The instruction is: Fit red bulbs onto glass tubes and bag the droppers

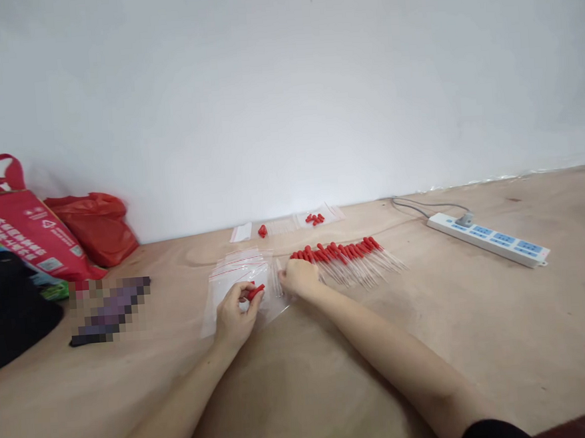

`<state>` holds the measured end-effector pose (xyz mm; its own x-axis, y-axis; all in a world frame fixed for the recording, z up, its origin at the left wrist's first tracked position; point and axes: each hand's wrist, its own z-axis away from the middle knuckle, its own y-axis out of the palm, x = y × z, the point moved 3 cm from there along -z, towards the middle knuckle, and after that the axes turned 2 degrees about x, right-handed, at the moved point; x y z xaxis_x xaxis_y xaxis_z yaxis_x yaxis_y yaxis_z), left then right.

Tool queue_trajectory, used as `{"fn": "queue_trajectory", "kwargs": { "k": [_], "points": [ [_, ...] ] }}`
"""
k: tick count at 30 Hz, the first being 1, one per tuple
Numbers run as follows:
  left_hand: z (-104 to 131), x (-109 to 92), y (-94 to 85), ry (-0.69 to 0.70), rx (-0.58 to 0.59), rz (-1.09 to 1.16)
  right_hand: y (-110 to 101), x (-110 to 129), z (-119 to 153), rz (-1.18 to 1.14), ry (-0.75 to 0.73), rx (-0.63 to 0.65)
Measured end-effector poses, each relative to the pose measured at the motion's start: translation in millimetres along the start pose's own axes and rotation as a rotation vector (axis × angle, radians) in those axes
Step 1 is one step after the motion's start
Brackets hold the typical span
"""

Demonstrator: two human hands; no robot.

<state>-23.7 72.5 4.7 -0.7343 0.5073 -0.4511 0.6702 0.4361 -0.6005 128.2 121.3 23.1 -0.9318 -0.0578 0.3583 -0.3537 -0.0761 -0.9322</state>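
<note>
Head cam: L hand (pixel 235 311) pinches red bulbs (pixel 256 292) while R hand (pixel 301 276), at its 2 o'clock by clear tubes (pixel 277 279), grip can't tell, could prob. roll them apart w/ a nudge.

"What's on the wood-toned table (pixel 481 339)?"

"A row of red-topped droppers (pixel 344 257). Just left of it, clear zip bags (pixel 221 282); well left of it, a red tote bag (pixel 38 240)."

"And right of it?"

"A white power strip (pixel 489 236), well apart."

Black sleeve (pixel 494 433) on right arm (pixel 381 346); forearms (pixel 196 386), fingers (pixel 254 304) bare.
</note>
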Motion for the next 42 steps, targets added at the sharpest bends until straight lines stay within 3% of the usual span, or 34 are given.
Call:
{"fn": "queue_trajectory", "kwargs": {
  "k": [3, 6, 9, 12, 24, 34, 42],
  "points": [
    [0, -15, -0.5, 0.156, 0.04, -0.139, -11, -20, 12, -0.005, -0.121, -0.116],
    [4, -37, 3.7, 0.312, 0.111, -0.255, -14, -46, 29, -0.038, -0.417, -0.225],
    [8, -54, 11.1, 0.34, 0.166, -0.242, -9, -72, 50, -0.014, -0.647, -0.353],
    [12, -61, 18.5, 0.317, 0.218, -0.186, -3, -86, 66, -0.036, -0.75, -0.441],
    [14, -56, 23.1, 0.294, 0.252, -0.108, 4, -80, 73, -0.044, -0.809, -0.435],
    [15, -54, 21.2, 0.382, 0.236, 0.01, 2, -78, 75, 0.006, -0.892, -0.408],
    [18, -61, 21.8, 0.428, 0.374, 0.036, 1, -82, 70, 0.0, -0.971, -0.334]
  ]
}}
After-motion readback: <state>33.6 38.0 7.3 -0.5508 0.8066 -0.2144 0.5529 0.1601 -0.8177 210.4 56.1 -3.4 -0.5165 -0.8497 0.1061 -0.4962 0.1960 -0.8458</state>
